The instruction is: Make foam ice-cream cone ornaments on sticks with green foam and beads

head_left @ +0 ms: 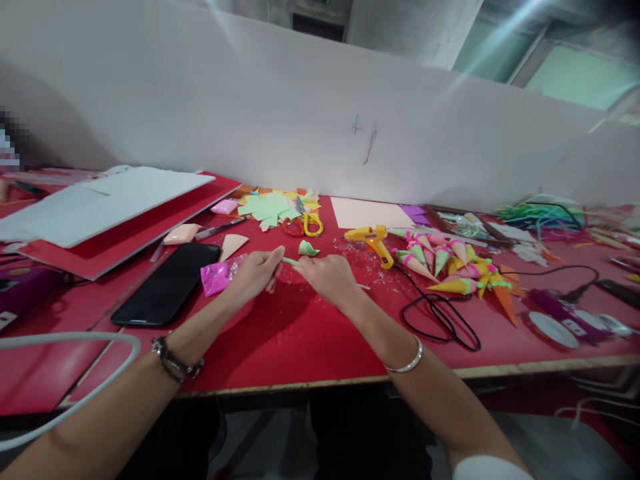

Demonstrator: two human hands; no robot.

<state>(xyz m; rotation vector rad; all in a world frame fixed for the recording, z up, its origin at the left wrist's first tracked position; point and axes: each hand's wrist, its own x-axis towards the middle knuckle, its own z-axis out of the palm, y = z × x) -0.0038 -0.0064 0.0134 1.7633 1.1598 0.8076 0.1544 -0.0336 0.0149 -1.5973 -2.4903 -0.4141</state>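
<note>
Between my two hands a thin light green strip (291, 261) is stretched; whether it is clay or paper I cannot tell. My left hand (256, 272) pinches its left end with thumb and fingers. The right end goes into the closed fingers of my right hand (330, 277). Just behind the strip, on the red tabletop, lies a small green swirled piece (309, 249). A bright pink packet (215, 279) sits beside my left hand, partly covered by it. Beyond my right hand rests a yellow hot glue gun (373, 241).
A black phone (167, 285) lies at the left, near white and red boards (110, 203). Behind are scissors (313, 225) and green paper scraps (267, 208). Decorated paper cones (465, 270), a looped black cable (440, 317) and a purple power strip (563, 313) occupy the right.
</note>
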